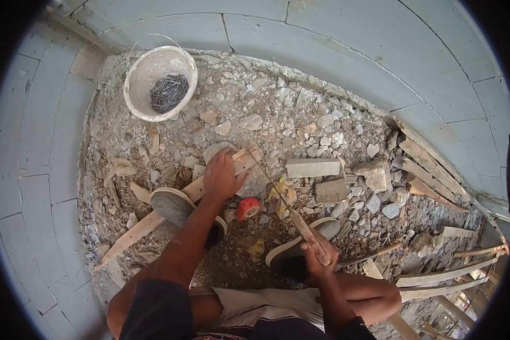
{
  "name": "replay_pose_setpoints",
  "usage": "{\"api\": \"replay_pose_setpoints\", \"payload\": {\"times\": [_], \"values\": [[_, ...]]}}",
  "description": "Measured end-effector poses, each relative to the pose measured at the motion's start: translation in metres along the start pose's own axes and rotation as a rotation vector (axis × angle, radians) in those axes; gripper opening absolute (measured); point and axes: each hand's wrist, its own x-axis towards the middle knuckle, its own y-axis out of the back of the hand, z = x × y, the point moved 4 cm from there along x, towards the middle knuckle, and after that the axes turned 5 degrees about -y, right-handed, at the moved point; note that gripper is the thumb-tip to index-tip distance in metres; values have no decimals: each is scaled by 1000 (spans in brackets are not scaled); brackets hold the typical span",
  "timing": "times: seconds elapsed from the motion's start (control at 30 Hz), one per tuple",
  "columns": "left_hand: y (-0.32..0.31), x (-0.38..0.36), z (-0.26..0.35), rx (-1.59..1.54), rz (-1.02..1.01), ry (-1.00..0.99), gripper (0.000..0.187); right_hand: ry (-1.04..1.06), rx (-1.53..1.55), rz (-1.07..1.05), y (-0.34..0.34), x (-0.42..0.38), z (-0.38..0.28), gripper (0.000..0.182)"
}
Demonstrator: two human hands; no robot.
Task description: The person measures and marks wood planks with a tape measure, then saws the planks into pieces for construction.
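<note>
My left hand is wrapped over a light wooden plank, near its upper right end. The plank runs down to the left, where my left shoe overlaps it. In my right hand is the wooden handle of a long-bladed knife, which looks like a machete seen edge-on. Its thin dark blade slants up to the left, and the tip reaches the plank's end just beyond my left hand. A red round object lies on the ground between my hands.
A white bucket holding many nails stands near the wall corner. Rubble and broken blocks cover the ground. Wood strips lean along the right wall, with more boards at lower right. Grey block walls enclose the space.
</note>
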Motion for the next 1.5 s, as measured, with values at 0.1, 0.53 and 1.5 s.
{"api": "replay_pose_setpoints", "payload": {"times": [0.1,0.53,1.5], "values": [[2,2,4,9,-45,50,68,-30,-36,-64,-8,9,-32,39],[1,3,3,-2,-38,25,65,11,-49,-80,-31,32,-17,36],[-1,9,0,28,-18,-18,66,-28,82,-80,-87,82,11,39]]}}
